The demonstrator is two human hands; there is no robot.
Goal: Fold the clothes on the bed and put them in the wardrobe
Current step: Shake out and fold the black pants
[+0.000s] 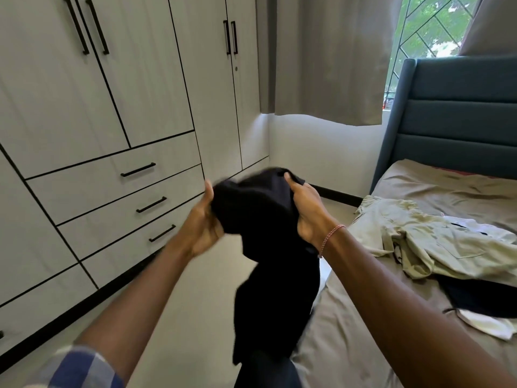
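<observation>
Folding step: left hand [203,219] and right hand [305,211] both grip black garment [268,247] held mid-air beside bed [349,317], wardrobe [112,107] shut; next, likely straighten and fold it.

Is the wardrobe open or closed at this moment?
Closed. Every visible door and drawer of the wardrobe sits flush, none ajar, while both hands, left hand and right hand, hold the black garment.
</observation>
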